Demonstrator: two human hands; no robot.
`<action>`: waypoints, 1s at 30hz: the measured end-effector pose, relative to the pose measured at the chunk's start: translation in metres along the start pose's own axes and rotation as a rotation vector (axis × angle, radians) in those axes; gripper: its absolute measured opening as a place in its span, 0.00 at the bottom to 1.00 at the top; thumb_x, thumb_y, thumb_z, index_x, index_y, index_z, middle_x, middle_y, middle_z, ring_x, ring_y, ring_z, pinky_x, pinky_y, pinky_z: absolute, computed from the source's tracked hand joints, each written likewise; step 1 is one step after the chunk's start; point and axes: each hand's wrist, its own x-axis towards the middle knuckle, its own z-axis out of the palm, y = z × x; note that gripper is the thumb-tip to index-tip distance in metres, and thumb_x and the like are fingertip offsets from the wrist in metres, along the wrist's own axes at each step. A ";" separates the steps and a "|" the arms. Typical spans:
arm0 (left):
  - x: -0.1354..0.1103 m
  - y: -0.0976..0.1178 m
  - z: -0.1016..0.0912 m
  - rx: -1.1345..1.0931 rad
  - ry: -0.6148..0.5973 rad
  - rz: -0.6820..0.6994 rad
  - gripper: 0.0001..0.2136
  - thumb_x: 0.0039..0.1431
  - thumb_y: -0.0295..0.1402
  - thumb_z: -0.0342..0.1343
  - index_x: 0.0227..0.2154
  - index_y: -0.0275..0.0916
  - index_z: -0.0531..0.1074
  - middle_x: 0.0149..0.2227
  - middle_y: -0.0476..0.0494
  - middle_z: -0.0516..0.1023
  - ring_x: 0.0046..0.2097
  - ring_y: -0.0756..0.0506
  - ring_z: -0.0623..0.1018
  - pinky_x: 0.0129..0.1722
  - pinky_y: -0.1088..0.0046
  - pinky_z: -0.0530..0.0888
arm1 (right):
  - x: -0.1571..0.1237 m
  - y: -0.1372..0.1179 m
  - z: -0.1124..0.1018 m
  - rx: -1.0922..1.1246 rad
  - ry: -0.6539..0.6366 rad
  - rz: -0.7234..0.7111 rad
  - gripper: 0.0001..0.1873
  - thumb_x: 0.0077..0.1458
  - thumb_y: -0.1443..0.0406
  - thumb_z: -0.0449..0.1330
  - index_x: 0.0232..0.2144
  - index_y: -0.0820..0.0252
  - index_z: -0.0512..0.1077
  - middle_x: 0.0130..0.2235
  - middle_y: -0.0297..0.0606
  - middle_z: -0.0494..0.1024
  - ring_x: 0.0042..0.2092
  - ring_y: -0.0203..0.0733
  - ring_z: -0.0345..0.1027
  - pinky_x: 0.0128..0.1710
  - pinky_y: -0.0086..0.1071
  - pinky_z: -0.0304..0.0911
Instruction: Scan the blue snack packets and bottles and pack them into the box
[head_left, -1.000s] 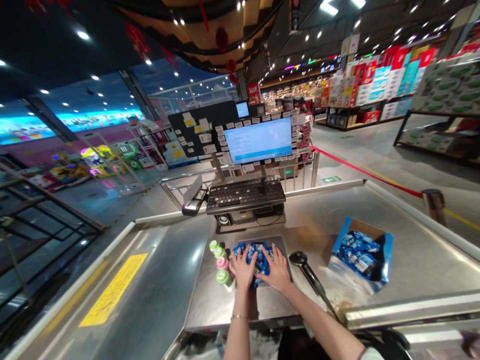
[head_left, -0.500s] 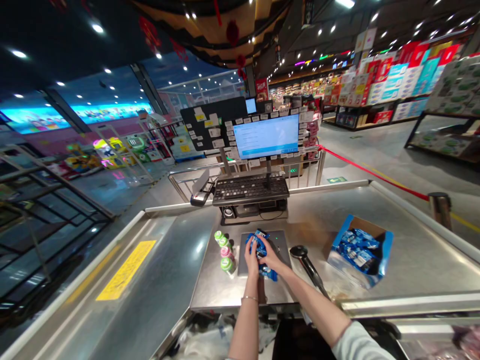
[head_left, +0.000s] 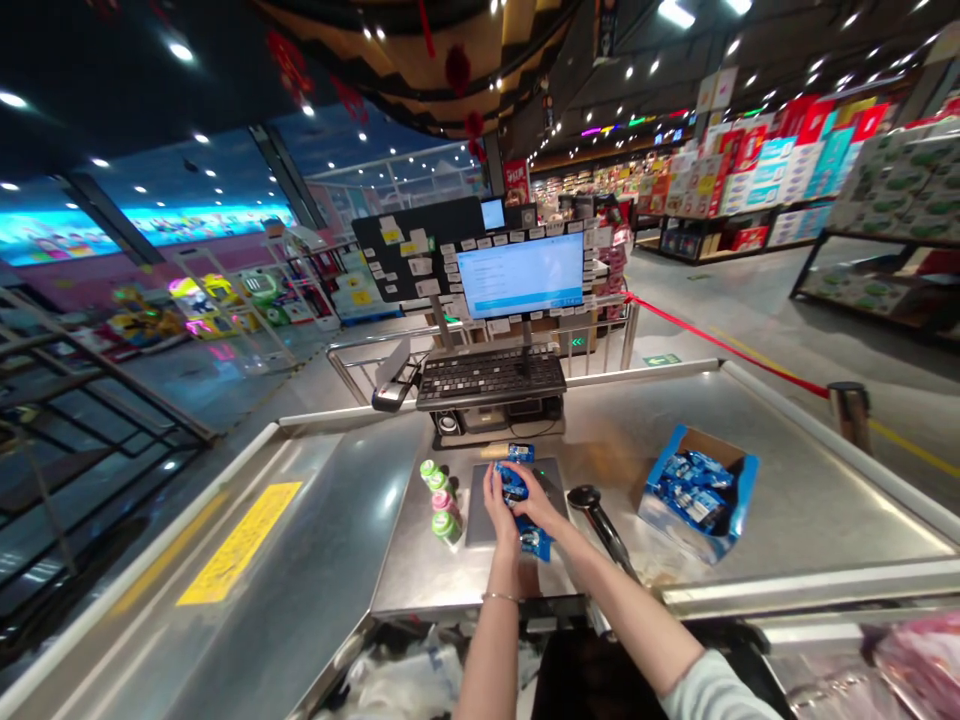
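Blue snack packets [head_left: 534, 541] | held in both hands [head_left: 500, 497] | over checkout scale [head_left: 480, 530]

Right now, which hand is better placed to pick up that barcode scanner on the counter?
Probably the right hand: it is nearest the barcode scanner, while the left hand sits farther away. Both hands hold blue packets, though.

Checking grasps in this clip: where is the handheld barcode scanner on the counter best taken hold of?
By the scanner's handle, from above on the near side, with the right hand, the closest, once it lets go of the blue packet. The slim handle slants toward the person, so fingers can wrap it, leaving the wider scan head uncovered.
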 end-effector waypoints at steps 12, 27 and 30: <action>-0.100 0.050 0.175 -0.278 -0.621 -0.030 0.24 0.57 0.45 0.54 0.55 0.40 0.68 0.58 0.40 0.69 0.59 0.41 0.69 0.58 0.64 0.65 | -0.071 -0.029 -0.199 -0.229 0.481 -0.100 0.45 0.38 0.67 0.55 0.63 0.56 0.54 0.64 0.38 0.57 0.66 0.50 0.47 0.64 0.45 0.46; -0.107 0.007 0.221 0.236 -0.819 0.263 0.18 0.48 0.22 0.55 0.42 0.43 0.77 0.53 0.41 0.73 0.62 0.38 0.64 0.62 0.52 0.58 | -0.108 0.006 -0.263 -0.678 0.818 0.296 0.38 0.53 0.56 0.54 0.64 0.52 0.50 0.66 0.47 0.52 0.67 0.59 0.39 0.59 0.63 0.43; -0.101 0.007 0.200 0.235 -0.759 0.299 0.14 0.51 0.25 0.55 0.41 0.43 0.77 0.51 0.41 0.75 0.59 0.40 0.67 0.60 0.53 0.61 | -0.099 -0.007 -0.251 -0.430 0.942 0.082 0.27 0.57 0.56 0.51 0.57 0.57 0.62 0.56 0.47 0.69 0.57 0.49 0.62 0.57 0.48 0.57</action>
